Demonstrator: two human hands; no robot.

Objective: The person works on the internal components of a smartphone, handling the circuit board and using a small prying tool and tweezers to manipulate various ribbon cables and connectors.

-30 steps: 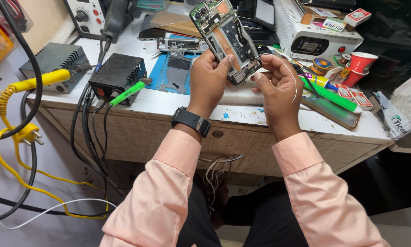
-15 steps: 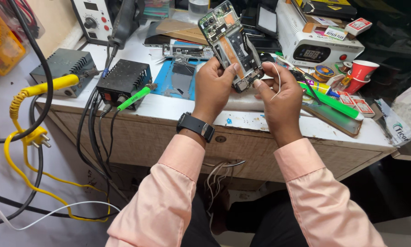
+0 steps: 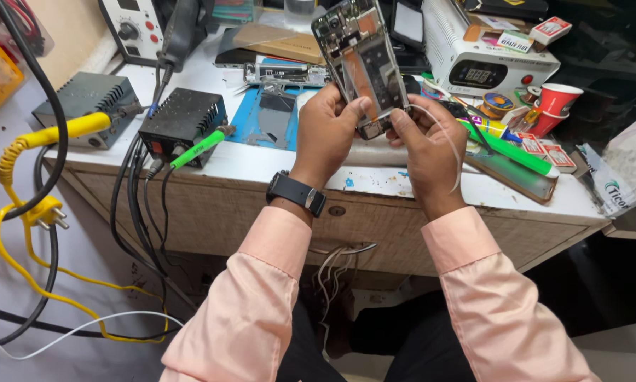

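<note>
I see an opened phone frame (image 3: 362, 64), back cover off, its circuit boards and metal shields exposed. It stands nearly upright, tilted slightly left, raised above the worktop (image 3: 431, 184). A thin pale strip (image 3: 451, 145) curves down from its lower end.

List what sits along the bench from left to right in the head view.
Grey box → black finned box → blue mat → left hand → opened phone → right hand → green tool → red paper cup.

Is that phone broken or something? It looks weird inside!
The phone in the left hand and right hand has no back cover, so its inner parts show. A thin pale strip hangs loose from its lower end.
</note>
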